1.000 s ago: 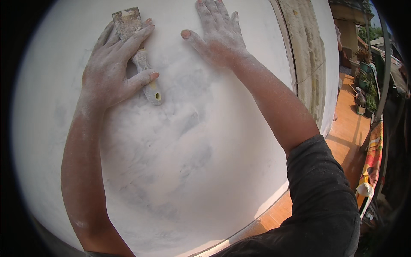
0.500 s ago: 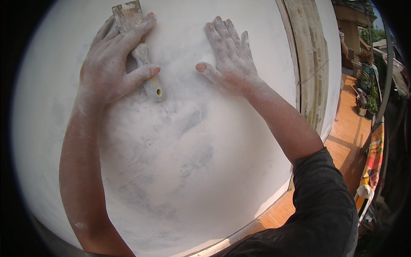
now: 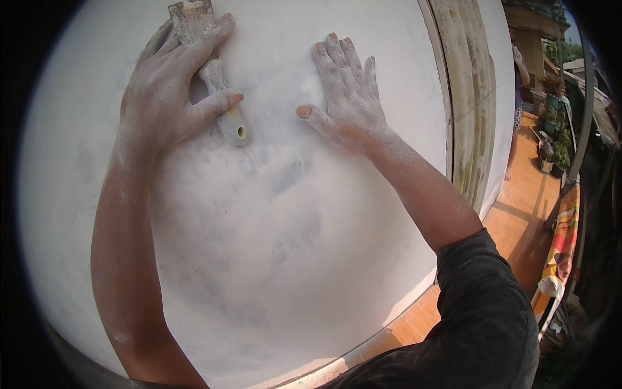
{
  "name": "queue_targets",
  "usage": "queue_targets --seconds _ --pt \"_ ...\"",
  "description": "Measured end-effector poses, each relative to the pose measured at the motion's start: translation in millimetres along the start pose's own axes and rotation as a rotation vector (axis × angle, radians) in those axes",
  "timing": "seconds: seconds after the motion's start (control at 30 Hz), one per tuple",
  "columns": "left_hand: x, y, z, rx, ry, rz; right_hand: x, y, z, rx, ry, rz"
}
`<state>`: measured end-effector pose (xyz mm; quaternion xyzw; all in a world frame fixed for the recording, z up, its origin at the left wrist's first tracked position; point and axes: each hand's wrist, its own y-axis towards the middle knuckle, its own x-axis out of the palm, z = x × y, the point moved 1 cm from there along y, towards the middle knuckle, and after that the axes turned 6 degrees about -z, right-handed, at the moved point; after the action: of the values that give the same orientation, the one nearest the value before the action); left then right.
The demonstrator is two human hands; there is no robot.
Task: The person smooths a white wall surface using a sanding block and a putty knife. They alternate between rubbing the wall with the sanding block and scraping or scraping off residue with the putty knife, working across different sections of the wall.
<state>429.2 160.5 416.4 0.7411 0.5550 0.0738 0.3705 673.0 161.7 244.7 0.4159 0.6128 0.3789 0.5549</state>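
Note:
My left hand (image 3: 172, 91), dusted white, presses a putty knife (image 3: 214, 71) flat against a white plastered wall (image 3: 272, 233). Its metal blade points up at the top of the view, and its pale handle with a yellow end sticks out below my thumb. My right hand (image 3: 346, 91) lies flat on the wall to the right of the knife, fingers spread and pointing up, holding nothing. Grey smudges and streaks mark the plaster below both hands.
A rough, stained vertical strip (image 3: 466, 97) borders the wall on the right. Beyond it runs an orange tiled floor (image 3: 525, 207) with potted plants (image 3: 554, 129). Part of another person (image 3: 515, 97) stands near the strip. A colourful cloth (image 3: 564, 240) hangs at the far right.
My right hand has slid down the wall from the top edge. My left hand and the putty knife have stayed almost in place.

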Motion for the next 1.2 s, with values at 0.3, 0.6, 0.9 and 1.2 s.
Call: queue_targets --seconds 0.3,0.6,0.9,1.2 --pt "-2 -2 -12 -0.005 -0.004 -0.021 -26 48 -24 0.011 0.049 0.238" --pt "-2 -5 6 0.009 0.007 0.003 -27 63 4 -0.025 0.022 0.072" --pt "-11 -4 10 0.059 -0.01 0.031 -46 -9 -52 -0.04 0.066 0.034" --pt "-13 -2 12 -0.022 0.066 -0.022 -38 114 10 -0.001 0.112 0.081"
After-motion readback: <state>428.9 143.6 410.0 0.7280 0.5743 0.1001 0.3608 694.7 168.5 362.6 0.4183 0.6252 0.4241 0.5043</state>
